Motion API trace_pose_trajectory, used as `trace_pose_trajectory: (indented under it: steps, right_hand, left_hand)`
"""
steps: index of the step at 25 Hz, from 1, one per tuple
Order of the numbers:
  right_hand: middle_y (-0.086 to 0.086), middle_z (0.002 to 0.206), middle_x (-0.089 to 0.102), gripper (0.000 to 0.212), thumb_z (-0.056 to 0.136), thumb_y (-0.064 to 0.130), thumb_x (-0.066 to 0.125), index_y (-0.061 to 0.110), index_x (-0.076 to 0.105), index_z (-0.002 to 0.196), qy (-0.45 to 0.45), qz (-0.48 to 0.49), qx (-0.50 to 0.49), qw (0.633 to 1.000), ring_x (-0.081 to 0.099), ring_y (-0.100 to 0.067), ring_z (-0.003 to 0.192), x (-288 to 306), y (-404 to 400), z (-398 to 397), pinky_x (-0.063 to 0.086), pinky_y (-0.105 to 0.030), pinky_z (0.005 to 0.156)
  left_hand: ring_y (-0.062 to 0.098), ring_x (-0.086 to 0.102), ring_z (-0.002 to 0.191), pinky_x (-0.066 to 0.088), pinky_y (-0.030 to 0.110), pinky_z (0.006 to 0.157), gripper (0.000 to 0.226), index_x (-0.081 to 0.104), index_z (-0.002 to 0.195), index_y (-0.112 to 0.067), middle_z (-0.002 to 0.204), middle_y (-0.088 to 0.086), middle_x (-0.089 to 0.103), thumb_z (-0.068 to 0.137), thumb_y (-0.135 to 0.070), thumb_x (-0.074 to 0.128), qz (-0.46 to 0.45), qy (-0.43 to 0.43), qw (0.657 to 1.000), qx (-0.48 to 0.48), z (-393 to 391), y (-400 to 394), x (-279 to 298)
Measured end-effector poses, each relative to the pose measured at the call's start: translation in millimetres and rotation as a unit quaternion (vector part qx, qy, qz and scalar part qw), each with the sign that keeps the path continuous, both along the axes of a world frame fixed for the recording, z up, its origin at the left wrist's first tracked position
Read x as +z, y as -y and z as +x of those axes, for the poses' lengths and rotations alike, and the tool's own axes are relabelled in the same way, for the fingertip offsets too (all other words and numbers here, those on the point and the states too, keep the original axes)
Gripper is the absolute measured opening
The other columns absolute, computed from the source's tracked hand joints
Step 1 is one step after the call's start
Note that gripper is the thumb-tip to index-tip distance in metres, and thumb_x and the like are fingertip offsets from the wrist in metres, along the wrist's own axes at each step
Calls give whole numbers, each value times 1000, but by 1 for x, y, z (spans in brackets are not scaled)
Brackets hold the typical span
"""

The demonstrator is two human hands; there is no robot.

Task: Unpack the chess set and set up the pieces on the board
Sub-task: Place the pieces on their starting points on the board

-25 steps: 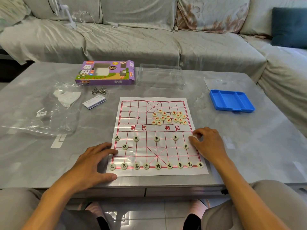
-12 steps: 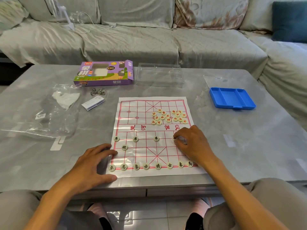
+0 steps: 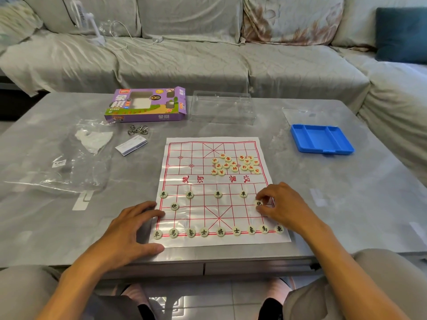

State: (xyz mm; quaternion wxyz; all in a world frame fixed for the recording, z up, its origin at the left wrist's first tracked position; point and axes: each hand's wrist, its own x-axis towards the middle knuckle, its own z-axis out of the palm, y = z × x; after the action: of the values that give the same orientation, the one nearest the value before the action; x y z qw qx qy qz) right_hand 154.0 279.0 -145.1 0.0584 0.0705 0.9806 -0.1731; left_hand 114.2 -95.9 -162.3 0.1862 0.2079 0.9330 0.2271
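The board (image 3: 219,192) lay flat on the table (image 3: 346,204), near the front edge. The left hand (image 3: 131,229) rested spread and flat at the board's near left corner, holding nothing. The right hand (image 3: 285,207) pinched a black piece (image 3: 258,203) on the board's right side. The other black pieces (image 3: 220,232) stood in rows on the near half; the red pieces (image 3: 234,165) lay heaped on the far half. A purple box (image 3: 147,105) and a blue tray (image 3: 322,139) sat farther off.

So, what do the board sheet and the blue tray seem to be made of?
The board sheet looks like thin glossy plastic film or coated paper: it lies flat, with shiny glare near the left hand. The blue tray seems moulded matte plastic, with even colour and rounded dividers.
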Motion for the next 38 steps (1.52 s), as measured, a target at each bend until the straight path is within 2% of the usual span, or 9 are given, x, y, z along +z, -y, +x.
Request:
trace_pose_trajectory:
  steps: [4, 8, 12, 15, 21, 24, 30, 34, 38]
  right_hand:
    - [17, 105, 60, 35, 83, 51, 65, 33, 60, 112, -9, -42, -15, 999, 53, -8, 92, 2, -3, 4, 43, -20, 79]
    - [20, 90, 58, 27, 84, 50, 63, 33, 61, 105, -73, -54, -39, 995, 55, -7, 84, 9, -9, 9, 50, -26, 82]
    - [21, 83, 59, 24, 85, 49, 63, 33, 61, 103, -87, -67, -42, 993, 56, -4, 78, 9, -11, 26, 52, -25, 76]
    - [22, 84, 59, 24, 85, 49, 63, 35, 59, 104, -92, -70, -36, 993, 56, -4, 79, 16, -8, 32, 50, -22, 75]
    - [21, 88, 61, 22, 87, 48, 60, 35, 62, 104, -96, -87, -25, 991, 58, -4, 79, 31, -3, 50, 43, -13, 70]
    - [23, 88, 60, 20, 87, 48, 60, 35, 63, 103, -88, -87, -22, 992, 58, -4, 77, 42, -1, 46, 41, -11, 67]
    - [27, 87, 58, 9, 88, 45, 61, 43, 59, 96, -90, -89, 0, 992, 59, -3, 77, 75, 22, 16, 42, -10, 61]
    - [24, 93, 60, 12, 89, 42, 60, 42, 61, 101, -60, -84, 19, 994, 59, -3, 81, 81, 22, -14, 43, -10, 63]
    - [17, 108, 63, 22, 88, 43, 61, 39, 62, 110, -37, -54, 10, 998, 58, -3, 85, 71, 4, -55, 45, -11, 68]
  left_hand:
    - [5, 17, 139, 24, 37, 115, 86, 36, 131, -51, 151, -27, 16, 52, -81, 54, 7, 1, 1000, -4, 0, 1, 2]
    - [7, 15, 140, 24, 37, 115, 73, 33, 131, -51, 152, -25, 15, 69, -63, 71, 0, -4, 1000, -6, 0, -2, 2]
    - [7, 12, 142, 21, 36, 116, 73, 29, 137, -48, 154, -22, 12, 76, -54, 70, 4, -3, 1000, 0, 2, -3, 0]
    - [6, 10, 143, 20, 34, 116, 67, 24, 132, -53, 151, -26, 7, 81, -51, 67, 17, 5, 1000, 0, 10, -1, -1]
    - [3, 33, 130, 30, 24, 106, 63, 28, 131, -48, 140, -26, 26, 84, -40, 68, 115, -12, 992, 55, 20, -13, 26]
    - [-2, 35, 121, 37, 25, 100, 55, 34, 131, -46, 135, -29, 31, 86, -40, 65, 133, -38, 989, 51, 13, -19, 51]
    - [6, 42, 126, 43, 25, 98, 48, 38, 135, -45, 145, -25, 34, 90, -44, 57, 78, -44, 996, 17, -25, -26, 65]
    - [4, 53, 104, 45, 25, 91, 44, 40, 135, -44, 145, -20, 38, 94, -40, 54, 18, -63, 998, -18, -72, -47, 66]
    - [13, 50, 118, 42, 28, 92, 39, 41, 136, -38, 145, -14, 41, 98, -33, 47, -46, -100, 994, -16, -103, -68, 51]
